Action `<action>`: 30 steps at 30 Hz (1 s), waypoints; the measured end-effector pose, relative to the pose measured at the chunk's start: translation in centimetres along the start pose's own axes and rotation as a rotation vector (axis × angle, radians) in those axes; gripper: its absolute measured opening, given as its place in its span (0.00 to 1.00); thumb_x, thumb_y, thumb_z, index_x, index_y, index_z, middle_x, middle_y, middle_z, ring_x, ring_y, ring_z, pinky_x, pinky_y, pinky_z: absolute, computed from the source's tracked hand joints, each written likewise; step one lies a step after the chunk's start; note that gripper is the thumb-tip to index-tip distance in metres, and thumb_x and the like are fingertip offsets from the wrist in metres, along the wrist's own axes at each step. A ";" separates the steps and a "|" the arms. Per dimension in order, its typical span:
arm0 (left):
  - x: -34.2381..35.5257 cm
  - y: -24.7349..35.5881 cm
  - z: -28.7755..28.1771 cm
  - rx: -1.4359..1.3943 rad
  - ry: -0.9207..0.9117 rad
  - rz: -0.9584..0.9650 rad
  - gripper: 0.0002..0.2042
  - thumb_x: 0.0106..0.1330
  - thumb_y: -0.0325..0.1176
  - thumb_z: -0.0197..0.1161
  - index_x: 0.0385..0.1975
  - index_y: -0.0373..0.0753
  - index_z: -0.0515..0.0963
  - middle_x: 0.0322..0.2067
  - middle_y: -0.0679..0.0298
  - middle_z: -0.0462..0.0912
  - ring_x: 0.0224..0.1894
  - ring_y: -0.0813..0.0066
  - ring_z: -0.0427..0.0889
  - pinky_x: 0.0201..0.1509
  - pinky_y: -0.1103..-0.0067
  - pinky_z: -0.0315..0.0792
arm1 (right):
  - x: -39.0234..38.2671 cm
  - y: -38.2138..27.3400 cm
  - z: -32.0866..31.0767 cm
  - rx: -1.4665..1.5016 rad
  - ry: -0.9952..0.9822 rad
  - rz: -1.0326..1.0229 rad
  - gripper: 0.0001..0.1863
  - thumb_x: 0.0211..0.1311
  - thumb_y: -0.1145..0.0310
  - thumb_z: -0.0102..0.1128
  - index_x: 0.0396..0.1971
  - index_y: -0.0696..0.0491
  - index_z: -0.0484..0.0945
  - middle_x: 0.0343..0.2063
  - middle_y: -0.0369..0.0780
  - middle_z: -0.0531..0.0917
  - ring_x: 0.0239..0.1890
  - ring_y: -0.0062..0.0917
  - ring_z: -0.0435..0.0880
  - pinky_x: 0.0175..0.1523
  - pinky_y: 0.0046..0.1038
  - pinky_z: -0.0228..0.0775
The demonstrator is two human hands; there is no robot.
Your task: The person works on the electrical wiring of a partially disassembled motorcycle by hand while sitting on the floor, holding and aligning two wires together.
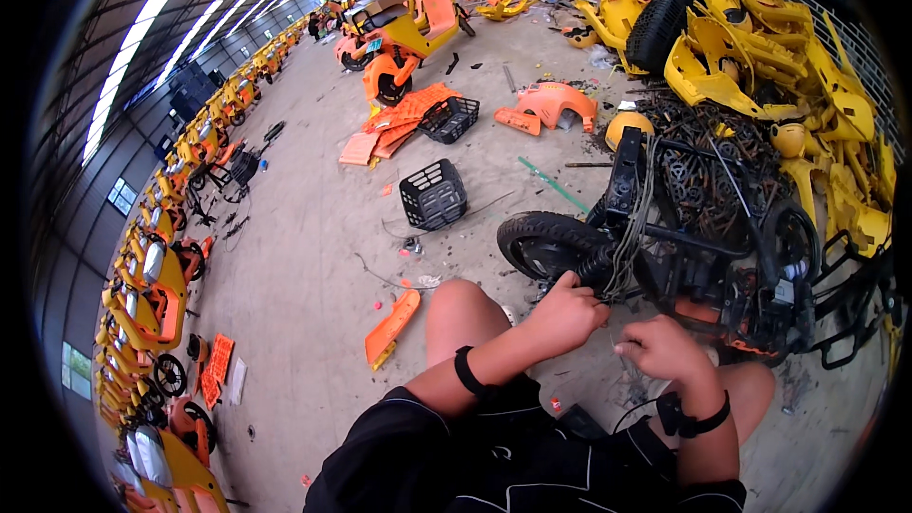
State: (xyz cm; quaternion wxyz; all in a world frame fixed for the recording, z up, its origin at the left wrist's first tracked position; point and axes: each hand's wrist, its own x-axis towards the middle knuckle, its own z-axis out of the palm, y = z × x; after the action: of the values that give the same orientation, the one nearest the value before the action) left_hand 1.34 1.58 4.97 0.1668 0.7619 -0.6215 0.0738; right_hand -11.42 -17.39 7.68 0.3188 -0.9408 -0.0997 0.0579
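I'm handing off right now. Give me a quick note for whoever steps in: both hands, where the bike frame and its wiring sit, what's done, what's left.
Left hand: closed on the grey cable bundle by the front wheel.
Right hand: pinching a thin wire, just right of the left.
Stripped black scooter frame lies on the concrete floor before the knees.
Done: body panels are off.
Left: the cables hang on the frame, seemingly attached.

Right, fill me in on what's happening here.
A person crouches on a concrete floor beside a stripped black scooter frame lying on its side. The left hand grips a bundle of wires by the front wheel; the right hand pinches something small nearby. Yellow body panels are heaped behind.
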 end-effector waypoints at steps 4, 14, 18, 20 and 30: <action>0.3 0.4 -0.2 -0.044 0.028 0.053 0.05 0.50 0.31 0.63 0.27 0.46 0.82 0.21 0.71 0.80 0.32 0.74 0.78 0.43 0.73 0.62 | 0.4 0.8 -1.0 0.619 0.424 0.334 0.10 0.56 0.67 0.65 0.28 0.60 0.80 0.20 0.49 0.80 0.23 0.39 0.81 0.33 0.35 0.72; 0.1 -0.3 -0.9 -0.174 0.083 0.097 0.07 0.49 0.30 0.64 0.29 0.46 0.82 0.23 0.71 0.80 0.32 0.73 0.77 0.42 0.73 0.61 | -0.3 0.3 -0.9 0.835 0.375 0.413 0.10 0.61 0.66 0.62 0.29 0.58 0.80 0.20 0.48 0.81 0.24 0.39 0.81 0.33 0.37 0.72; 0.4 0.2 -1.6 -0.161 0.234 0.090 0.04 0.49 0.30 0.65 0.26 0.45 0.81 0.22 0.70 0.78 0.32 0.72 0.77 0.42 0.72 0.61 | -0.6 3.2 1.6 -0.052 0.229 0.099 0.13 0.63 0.64 0.63 0.28 0.59 0.78 0.19 0.46 0.80 0.21 0.34 0.79 0.30 0.33 0.70; 0.3 -0.5 -1.2 -0.121 0.245 0.068 0.04 0.49 0.30 0.65 0.26 0.45 0.80 0.21 0.70 0.78 0.31 0.72 0.77 0.41 0.72 0.61 | -0.5 0.7 0.5 0.254 0.068 0.061 0.12 0.64 0.65 0.62 0.27 0.59 0.78 0.18 0.44 0.80 0.22 0.31 0.80 0.31 0.32 0.70; 0.6 0.3 -2.8 -0.260 0.359 0.061 0.07 0.46 0.24 0.64 0.26 0.43 0.79 0.21 0.68 0.76 0.30 0.71 0.75 0.39 0.72 0.60 | -0.9 0.6 1.2 0.154 0.219 -0.046 0.08 0.59 0.66 0.64 0.29 0.55 0.79 0.24 0.48 0.80 0.29 0.47 0.80 0.37 0.41 0.72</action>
State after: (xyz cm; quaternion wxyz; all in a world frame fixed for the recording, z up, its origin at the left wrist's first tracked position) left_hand 1.45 1.96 7.84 0.3691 0.6896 -0.6088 0.1323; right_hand -12.45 -17.35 6.40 0.4004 -0.9116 -0.0809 -0.0450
